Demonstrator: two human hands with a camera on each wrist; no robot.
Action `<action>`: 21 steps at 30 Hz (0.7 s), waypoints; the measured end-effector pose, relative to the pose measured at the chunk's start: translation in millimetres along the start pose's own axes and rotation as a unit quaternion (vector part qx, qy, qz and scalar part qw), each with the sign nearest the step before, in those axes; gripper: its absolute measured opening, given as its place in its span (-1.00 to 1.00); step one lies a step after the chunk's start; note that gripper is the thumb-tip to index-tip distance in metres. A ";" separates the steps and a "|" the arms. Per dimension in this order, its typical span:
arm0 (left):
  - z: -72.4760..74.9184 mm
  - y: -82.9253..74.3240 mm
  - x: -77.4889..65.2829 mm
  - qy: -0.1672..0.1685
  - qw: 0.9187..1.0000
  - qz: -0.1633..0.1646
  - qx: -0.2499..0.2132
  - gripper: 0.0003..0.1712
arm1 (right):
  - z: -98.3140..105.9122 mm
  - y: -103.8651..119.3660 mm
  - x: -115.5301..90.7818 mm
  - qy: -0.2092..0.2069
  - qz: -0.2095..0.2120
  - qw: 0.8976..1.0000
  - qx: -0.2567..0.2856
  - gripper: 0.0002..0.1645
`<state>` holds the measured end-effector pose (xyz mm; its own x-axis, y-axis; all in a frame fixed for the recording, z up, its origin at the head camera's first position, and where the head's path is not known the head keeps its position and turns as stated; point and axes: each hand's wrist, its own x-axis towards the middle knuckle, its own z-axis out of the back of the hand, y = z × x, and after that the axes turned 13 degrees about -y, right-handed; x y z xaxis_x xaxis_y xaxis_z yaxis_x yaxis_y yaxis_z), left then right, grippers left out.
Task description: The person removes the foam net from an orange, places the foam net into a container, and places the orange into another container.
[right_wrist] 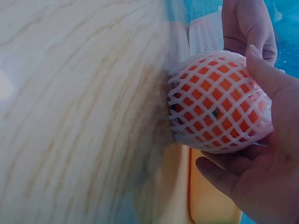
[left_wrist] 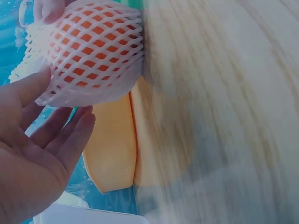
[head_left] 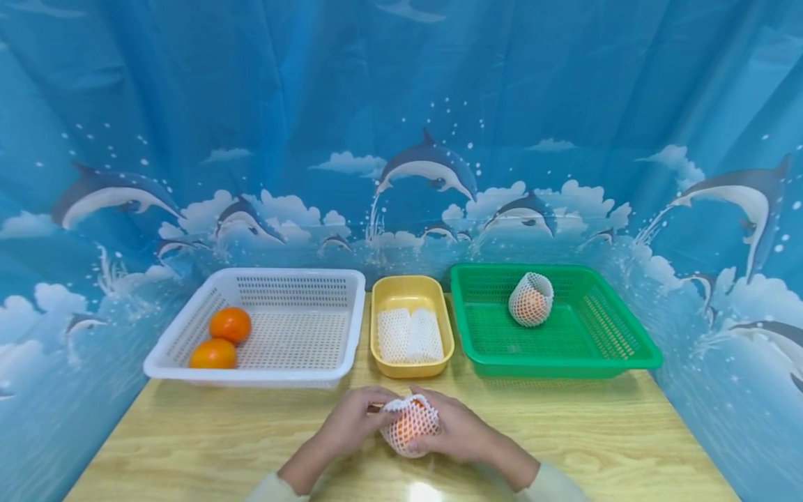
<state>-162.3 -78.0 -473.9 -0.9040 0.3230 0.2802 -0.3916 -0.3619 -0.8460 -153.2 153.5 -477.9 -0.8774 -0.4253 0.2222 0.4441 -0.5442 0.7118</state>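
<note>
Over the near middle of the table, an orange (right_wrist: 222, 95) sits inside a white foam net sleeve (head_left: 413, 434). My right hand (head_left: 461, 427) grips the netted orange from the right, thumb on the near side and fingers curled beneath it in the right wrist view. My left hand (head_left: 353, 422) pinches the gathered rim of the sleeve between thumb and fingers, as the left wrist view shows (left_wrist: 42, 154) from the side. Through the mesh, orange skin and a small green stem spot show.
Two bare oranges (head_left: 221, 338) lie in the white basket (head_left: 157, 366) at left. In the middle, a yellow tray (head_left: 380, 287) holds flat foam sleeves (head_left: 409, 336). The green basket (head_left: 567, 368) at right contains another netted orange (head_left: 530, 300). A blue dolphin curtain (head_left: 351, 84) hangs behind.
</note>
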 end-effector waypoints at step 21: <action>-3.2 -2.3 -2.7 0.044 0.999 0.012 -0.007 -0.22 | 5.4 0.6 5.8 -0.100 0.056 0.993 -0.013 -0.48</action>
<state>-158.4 -75.2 -474.2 -0.8945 0.3894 0.2196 -0.3666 -0.3579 -0.8588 -158.9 154.6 -472.6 -0.8392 -0.3341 0.4290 0.5437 -0.5206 0.6582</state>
